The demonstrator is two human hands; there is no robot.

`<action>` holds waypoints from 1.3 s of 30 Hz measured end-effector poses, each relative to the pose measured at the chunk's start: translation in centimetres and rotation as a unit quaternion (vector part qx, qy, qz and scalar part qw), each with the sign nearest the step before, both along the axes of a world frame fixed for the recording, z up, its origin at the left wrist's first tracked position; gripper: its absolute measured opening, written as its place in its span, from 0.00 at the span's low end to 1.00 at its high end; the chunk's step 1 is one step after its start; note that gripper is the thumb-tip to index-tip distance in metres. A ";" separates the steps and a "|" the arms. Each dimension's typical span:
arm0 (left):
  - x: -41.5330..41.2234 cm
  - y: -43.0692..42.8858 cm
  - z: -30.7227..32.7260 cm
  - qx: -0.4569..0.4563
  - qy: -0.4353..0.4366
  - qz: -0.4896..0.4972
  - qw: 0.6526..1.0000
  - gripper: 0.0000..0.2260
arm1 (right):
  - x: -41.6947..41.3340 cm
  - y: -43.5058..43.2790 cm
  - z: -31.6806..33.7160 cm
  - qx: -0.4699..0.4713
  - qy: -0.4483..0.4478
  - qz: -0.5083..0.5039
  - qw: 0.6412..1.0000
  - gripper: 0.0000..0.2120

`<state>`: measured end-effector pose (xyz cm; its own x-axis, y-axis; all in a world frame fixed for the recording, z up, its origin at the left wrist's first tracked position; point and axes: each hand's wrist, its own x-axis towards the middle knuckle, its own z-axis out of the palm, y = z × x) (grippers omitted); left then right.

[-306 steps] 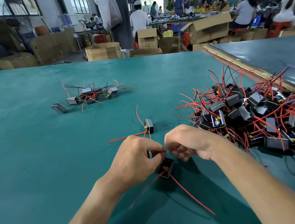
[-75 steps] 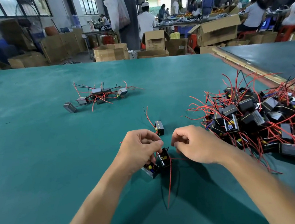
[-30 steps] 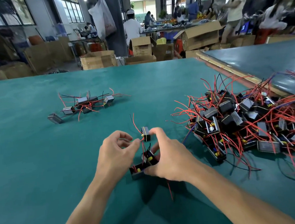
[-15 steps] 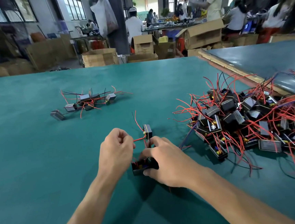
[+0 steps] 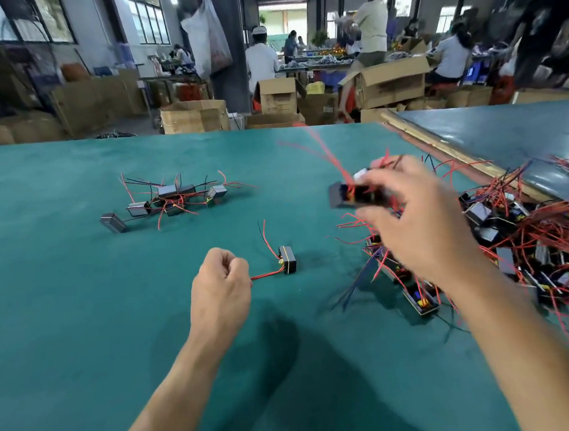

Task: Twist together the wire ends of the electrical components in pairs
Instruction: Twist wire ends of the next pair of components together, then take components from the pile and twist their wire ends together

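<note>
Busy workshop, green table [image 5: 79, 319]: my right hand [image 5: 426, 237] grips a joined pair [image 5: 352, 195] aloft, blurred; my left hand [image 5: 219, 289] curls beside a lone component [image 5: 288, 264] and its red lead [image 5: 267, 274], pinch unclear. Trailing wires could snag the unsorted heap [image 5: 525, 228], loosening the twist.

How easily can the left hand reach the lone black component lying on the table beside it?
Probably yes: the lone component lies close to the left hand, bare table between, and its red wire meets the curled fingers.
</note>
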<state>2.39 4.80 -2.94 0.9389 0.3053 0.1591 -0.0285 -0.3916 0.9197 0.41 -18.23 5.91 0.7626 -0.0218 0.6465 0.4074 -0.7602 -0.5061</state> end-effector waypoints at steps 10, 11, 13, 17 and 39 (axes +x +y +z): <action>-0.1 -0.4 -0.3 0.004 0.070 -0.032 0.997 0.07 | 4.9 -7.5 0.9 -0.114 0.270 -0.194 0.936 0.14; -0.1 -0.3 -0.4 0.004 0.078 -0.036 0.996 0.07 | 4.8 -7.4 0.3 -0.126 0.312 -0.179 0.924 0.16; 0.2 -0.1 -0.5 0.005 0.086 -0.038 0.996 0.05 | 4.5 -7.1 0.0 -0.120 0.319 -0.173 0.924 0.20; 0.5 -0.1 -1.0 -0.012 0.086 -0.039 0.995 0.02 | 4.0 -2.7 0.7 -0.109 0.080 -0.174 0.975 0.20; 13.0 8.4 2.4 0.230 0.053 0.087 0.968 0.21 | 1.7 8.3 -9.4 -0.095 0.159 0.066 0.981 0.08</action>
